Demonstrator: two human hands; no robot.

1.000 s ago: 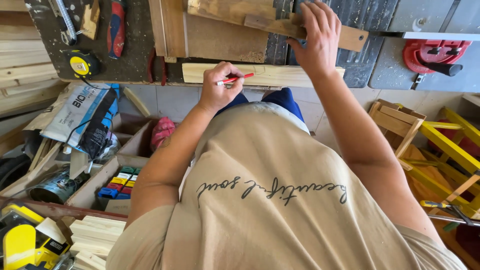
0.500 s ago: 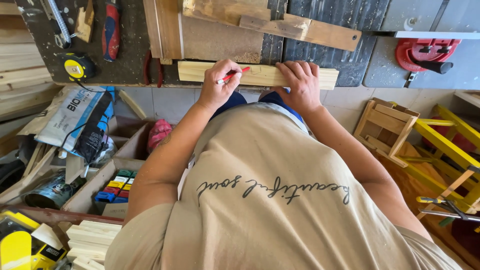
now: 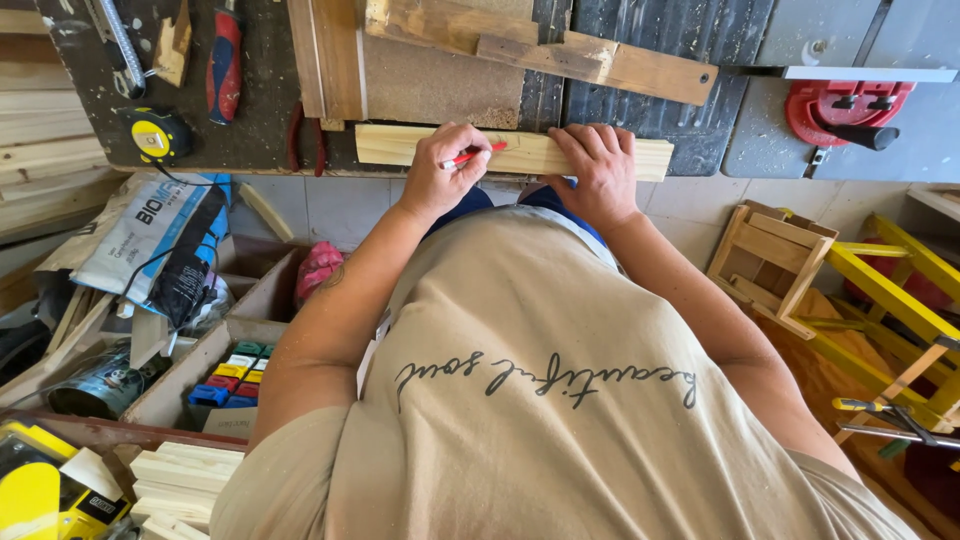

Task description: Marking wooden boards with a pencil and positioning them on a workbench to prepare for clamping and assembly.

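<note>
Workbench (image 3: 250, 140), hands (image 3: 440, 170) pencil-marking pinned plank (image 3: 520, 152)

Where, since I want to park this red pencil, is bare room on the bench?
Bare dark bench between the yellow tape measure and red-handled pliers; bare grey top between the pale wooden strip and red tool. Crowded behind the strip: stacked brown boards.

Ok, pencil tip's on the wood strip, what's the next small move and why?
Probably draw a short pencil line across the wood strip. The left hand has the red pencil tip on its face, and the right hand lies flat on it, steadying it.
</note>
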